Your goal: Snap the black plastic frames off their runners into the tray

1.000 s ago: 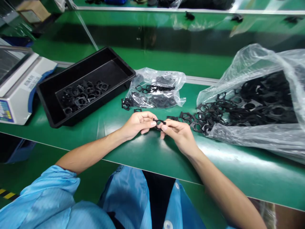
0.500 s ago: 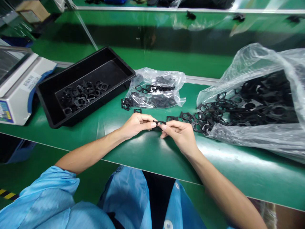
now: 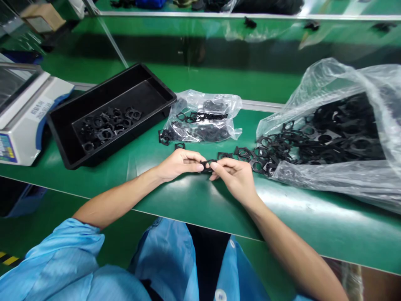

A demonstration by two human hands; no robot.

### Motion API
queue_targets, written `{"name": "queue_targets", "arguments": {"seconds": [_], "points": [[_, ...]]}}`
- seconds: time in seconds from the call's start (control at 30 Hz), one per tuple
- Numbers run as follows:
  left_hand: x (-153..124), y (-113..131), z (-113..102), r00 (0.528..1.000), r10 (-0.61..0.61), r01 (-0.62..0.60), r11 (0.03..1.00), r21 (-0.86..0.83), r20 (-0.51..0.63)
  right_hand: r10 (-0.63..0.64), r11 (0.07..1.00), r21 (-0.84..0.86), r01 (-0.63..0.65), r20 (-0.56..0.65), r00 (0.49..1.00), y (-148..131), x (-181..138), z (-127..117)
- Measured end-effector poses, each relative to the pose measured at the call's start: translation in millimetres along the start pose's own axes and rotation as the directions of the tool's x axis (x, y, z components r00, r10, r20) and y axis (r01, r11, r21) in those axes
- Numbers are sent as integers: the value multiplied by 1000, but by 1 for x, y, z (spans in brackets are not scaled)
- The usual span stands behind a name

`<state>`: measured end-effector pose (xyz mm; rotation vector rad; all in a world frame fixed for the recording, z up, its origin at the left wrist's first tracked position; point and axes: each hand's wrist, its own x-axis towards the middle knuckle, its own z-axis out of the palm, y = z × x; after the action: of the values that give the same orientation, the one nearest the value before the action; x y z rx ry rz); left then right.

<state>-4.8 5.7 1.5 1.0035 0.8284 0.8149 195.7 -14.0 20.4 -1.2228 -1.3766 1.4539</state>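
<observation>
Between my two hands is a small black plastic frame with a round opening (image 3: 206, 165), partly covered by my fingers. My left hand (image 3: 180, 165) pinches its left side between thumb and forefinger. My right hand (image 3: 234, 173) grips the right side in the same way. Just above the green tabletop, both hands are close together. Behind them lie a single loose black frame (image 3: 179, 146) and a clear bag of black parts (image 3: 203, 125). Right of my right hand, loose black frames (image 3: 258, 156) spill from a large clear plastic bag (image 3: 326, 175).
A black tray (image 3: 150, 121) at the left holds a heap of similar black frames (image 3: 106, 125). Beside it stands a white and blue weighing scale (image 3: 34, 108). The green table's front edge (image 3: 200, 228) runs before my body. A shelf rail (image 3: 206, 14) crosses the back.
The black frame appears slightly tilted between my fingers, showing more of its opening. Both hands stay in nearly the same place; the whole view has shifted a little.
</observation>
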Motion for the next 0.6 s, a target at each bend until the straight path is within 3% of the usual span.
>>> {"name": "queue_targets", "arguments": {"seconds": [0.13,0.37,0.6], "points": [[-1,-1,3,1000,-19,19,997,-79,3,66,992,106,-71,51,997,-5,2,0],[-2,-1,8,993,17,-19,1000,-18,-116,133,935,330,-132,19,991,-4,5,-2],[-1,-1,10,989,67,-70,997,-14,-129,194,899,394,-190,30,981,3,9,-3]]}}
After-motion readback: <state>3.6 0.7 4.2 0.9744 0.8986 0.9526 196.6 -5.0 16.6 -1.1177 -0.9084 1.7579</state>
